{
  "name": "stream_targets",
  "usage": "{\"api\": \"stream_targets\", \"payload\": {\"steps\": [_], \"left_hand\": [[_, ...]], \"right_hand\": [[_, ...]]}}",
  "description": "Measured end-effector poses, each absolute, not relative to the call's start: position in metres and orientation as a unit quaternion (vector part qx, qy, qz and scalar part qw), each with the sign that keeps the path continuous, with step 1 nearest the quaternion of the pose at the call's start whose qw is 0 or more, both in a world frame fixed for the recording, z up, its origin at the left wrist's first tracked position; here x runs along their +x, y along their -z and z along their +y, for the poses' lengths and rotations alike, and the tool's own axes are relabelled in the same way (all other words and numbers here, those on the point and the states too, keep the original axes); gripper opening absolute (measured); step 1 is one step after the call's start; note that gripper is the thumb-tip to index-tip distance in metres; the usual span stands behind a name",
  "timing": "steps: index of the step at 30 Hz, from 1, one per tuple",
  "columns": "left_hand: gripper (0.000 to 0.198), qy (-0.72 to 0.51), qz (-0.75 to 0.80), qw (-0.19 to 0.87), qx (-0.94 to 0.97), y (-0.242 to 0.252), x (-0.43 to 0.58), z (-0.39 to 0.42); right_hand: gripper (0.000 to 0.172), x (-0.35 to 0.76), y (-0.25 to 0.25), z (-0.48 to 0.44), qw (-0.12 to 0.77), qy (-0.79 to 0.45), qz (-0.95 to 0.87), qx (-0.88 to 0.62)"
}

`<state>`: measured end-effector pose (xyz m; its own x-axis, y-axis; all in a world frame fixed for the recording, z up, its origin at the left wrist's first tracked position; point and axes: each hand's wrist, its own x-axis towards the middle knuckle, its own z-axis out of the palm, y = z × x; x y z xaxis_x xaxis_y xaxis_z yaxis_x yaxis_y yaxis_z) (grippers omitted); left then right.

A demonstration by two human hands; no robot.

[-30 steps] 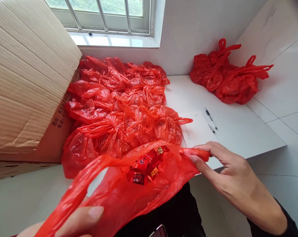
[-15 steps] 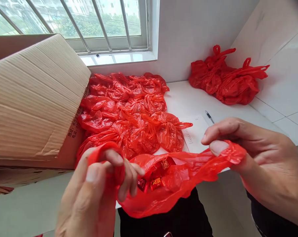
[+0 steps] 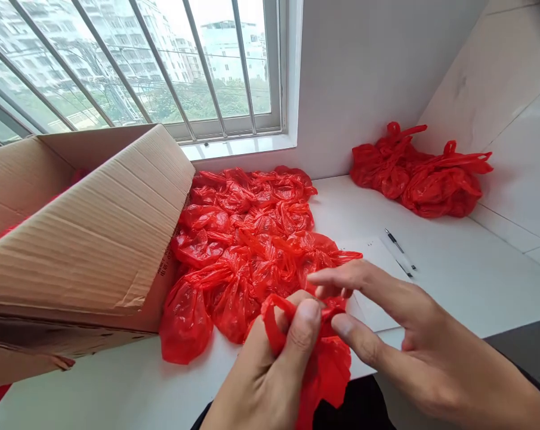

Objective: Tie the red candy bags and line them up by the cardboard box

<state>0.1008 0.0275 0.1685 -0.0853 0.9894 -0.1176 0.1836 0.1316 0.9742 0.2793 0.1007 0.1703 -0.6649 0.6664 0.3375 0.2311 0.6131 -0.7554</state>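
Note:
My left hand [image 3: 281, 364] pinches the gathered neck of a red plastic bag [image 3: 330, 373], with one handle loop sticking up over its thumb. The lower part of this bag hangs beneath the hands near the front table edge. My right hand [image 3: 404, 334] is at the right of the bag's neck, its thumb and index finger spread apart and the thumb tip close to the plastic. Just behind both hands lie rows of knotted red bags [image 3: 252, 239], packed side by side.
A large open cardboard box [image 3: 104, 233] stands at the left, with red plastic inside. More red bags [image 3: 440, 185] sit in the back right corner. Two pens [image 3: 399, 248] and a white paper [image 3: 377, 280] lie on the white table [image 3: 475, 280]. Behind is a barred window [image 3: 225, 77].
My hands have come together, and the bag that was stretched open between them is now bunched at its neck. My right hand has let its side go. The view has tilted up.

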Motion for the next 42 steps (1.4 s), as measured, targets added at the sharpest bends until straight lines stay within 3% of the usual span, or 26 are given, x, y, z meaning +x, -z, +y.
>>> {"api": "stream_targets", "payload": {"steps": [3,5,11,16,19,21,23,27,29,32,35,42], "left_hand": [[0.035,-0.476,0.598,0.513,0.391,-0.162,0.095,0.024],[0.036,-0.464,0.598,0.555,0.346,-0.158,0.093,0.025],[0.04,-0.469,0.487,0.682,0.28,-0.158,0.085,0.035],[0.025,-0.474,0.46,0.668,0.342,-0.157,0.075,0.033],[0.02,-0.458,0.513,0.62,0.379,-0.158,0.07,0.026],[0.013,-0.441,0.529,0.566,0.452,-0.159,0.068,0.021],[0.01,-0.437,0.53,0.482,0.543,-0.156,0.068,0.016],[0.047,-0.417,0.559,0.261,0.668,-0.135,0.066,0.011],[0.059,-0.413,0.561,0.139,0.704,-0.121,0.065,0.011],[0.052,-0.429,0.543,0.016,0.722,-0.107,0.067,0.011],[0.042,-0.428,0.537,-0.018,0.726,-0.104,0.069,0.008],[0.055,-0.361,0.551,-0.036,0.751,-0.105,0.064,0.005]], "right_hand": [[0.013,0.278,-0.162,0.105,0.295,-0.391,-0.825,-0.282],[0.007,0.276,-0.161,0.104,0.315,-0.4,-0.809,-0.295],[0.017,0.268,-0.163,0.09,0.356,-0.397,-0.818,-0.216],[0.034,0.263,-0.15,0.087,0.35,-0.331,-0.849,-0.219],[0.071,0.26,-0.136,0.092,0.323,-0.321,-0.854,-0.251],[0.084,0.259,-0.127,0.096,0.272,-0.363,-0.852,-0.26],[0.075,0.258,-0.122,0.1,0.238,-0.409,-0.838,-0.272],[0.037,0.259,-0.121,0.105,0.217,-0.461,-0.806,-0.301],[0.036,0.258,-0.122,0.106,0.199,-0.503,-0.788,-0.294],[0.042,0.252,-0.121,0.106,0.184,-0.585,-0.745,-0.263],[0.039,0.244,-0.116,0.108,0.199,-0.631,-0.715,-0.228],[0.028,0.241,-0.109,0.112,0.218,-0.677,-0.669,-0.217]]}}
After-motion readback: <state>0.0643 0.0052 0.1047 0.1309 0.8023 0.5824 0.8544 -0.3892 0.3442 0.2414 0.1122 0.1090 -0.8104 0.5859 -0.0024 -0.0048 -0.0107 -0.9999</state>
